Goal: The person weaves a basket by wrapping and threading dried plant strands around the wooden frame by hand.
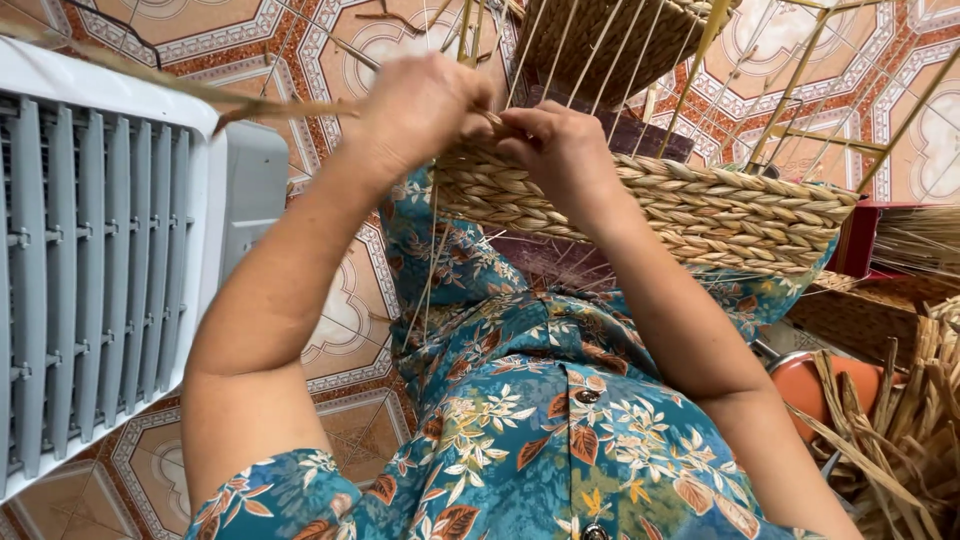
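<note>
1. Half-woven basket (pixel 700 210) — resting on the lap against the teal floral dress (pixel 560 420), tipped so its rim faces away; band of braided straw-coloured rope finished at the bottom, bare upright stakes (pixel 800 70) fanning out above.
2. Left hand (pixel 415 110) — closed in a loose fist at the near edge of the weave, pinching a flat dry strand (pixel 270 108) that trails off to the left across the white fan casing (pixel 110 250).
3. Right hand (pixel 560 150) — curled over the top course of the braid, fingertips pressed into the weave just beside the left hand; whether a strand sits inside the grip cannot be told, fingers hidden behind the knuckles.
4. Handling, judged from appearance: light for its bulk, woven band firm yet slightly springy, stakes thin and whippy — likely to kink or snap if bent sharply. Surface rough and fibrous, hence not slippery.
5. Best hold, by the same judgement: the finished braided band, gripped from both sides; free stakes and loose strand poor handles, prone to pulling out or fraying.
6. Surroundings: loose bundle of dried fibre (pixel 900 440) at lower right, second woven piece (pixel 600 40) beyond the stakes, patterned floor tiles (pixel 350 300) beneath.
</note>
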